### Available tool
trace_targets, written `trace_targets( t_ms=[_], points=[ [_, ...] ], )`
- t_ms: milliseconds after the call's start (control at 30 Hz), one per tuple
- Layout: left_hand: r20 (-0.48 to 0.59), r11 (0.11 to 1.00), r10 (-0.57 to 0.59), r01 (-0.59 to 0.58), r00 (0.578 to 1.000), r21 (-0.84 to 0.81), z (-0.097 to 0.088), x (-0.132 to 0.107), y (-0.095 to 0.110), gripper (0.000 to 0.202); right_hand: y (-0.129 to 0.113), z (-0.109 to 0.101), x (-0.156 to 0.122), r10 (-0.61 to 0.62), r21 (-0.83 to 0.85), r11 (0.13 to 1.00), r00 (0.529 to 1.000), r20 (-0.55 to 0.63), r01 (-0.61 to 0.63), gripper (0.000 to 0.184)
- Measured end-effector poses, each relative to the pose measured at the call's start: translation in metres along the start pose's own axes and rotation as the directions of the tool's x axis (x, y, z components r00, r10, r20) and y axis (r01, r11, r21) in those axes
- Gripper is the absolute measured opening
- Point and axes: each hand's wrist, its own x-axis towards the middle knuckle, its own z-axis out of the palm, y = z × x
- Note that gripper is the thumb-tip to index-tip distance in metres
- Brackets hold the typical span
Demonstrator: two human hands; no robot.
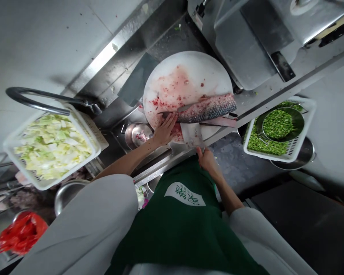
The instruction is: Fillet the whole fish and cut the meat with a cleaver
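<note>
A scaly fish piece (210, 108) lies across the front part of a round white cutting board (209, 72). My left hand (164, 130) rests flat on its narrower left end, with the fingers stretched out. In my right hand (208, 161), closed round the handle, is a cleaver (191, 134). The broad blade lies along the near side of the fish, and its far edge meets the flesh. A pale pink strip of fish (223, 121) shows under the right end. Blood and small red bits mark the board left of centre.
A basket of chopped cabbage (17, 160) stands left, beneath a curved faucet (37, 91). A metal bowl (129, 135) sits below the board's left side. Chopped greens (278, 123) fill a ladle and basket at right. Another cleaver (282, 65) lies at upper right.
</note>
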Motion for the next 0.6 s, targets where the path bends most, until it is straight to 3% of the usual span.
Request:
trace_targets(
  t_ms=[167, 300, 433, 500, 600],
  points=[
    [-0.015, 0.998, 0.054, -0.054, 0.998, -0.017, -0.016, 0.002, 0.001, 0.075, -0.011, 0.014, 0.007, -0.001, 0.045, 0.999, 0.998, -0.059, 0.003, 0.045],
    [-0.066, 0.975, 0.222, -0.223, 0.973, -0.014, -0.028, 0.056, 0.032, 0.068, -0.016, 0.019, 0.017, -0.004, 0.079, 0.997, 0.999, -0.044, 0.008, 0.044],
    [-0.088, 0.943, 0.333, -0.331, 0.939, 0.039, -0.022, 0.125, 0.074, 0.073, -0.008, 0.021, 0.014, -0.013, 0.087, 0.996, 0.998, -0.067, 0.018, 0.049],
    [-0.107, 0.940, 0.339, -0.332, 0.935, 0.079, -0.017, 0.143, 0.085, 0.077, -0.003, 0.022, 0.009, -0.008, 0.097, 0.995, 0.998, -0.065, 0.014, 0.049],
    [-0.115, 0.934, 0.345, -0.328, 0.932, 0.139, -0.012, 0.147, 0.089, 0.079, 0.001, 0.027, 0.003, 0.005, 0.121, 0.993, 1.000, -0.030, -0.001, 0.049]
  ],
)
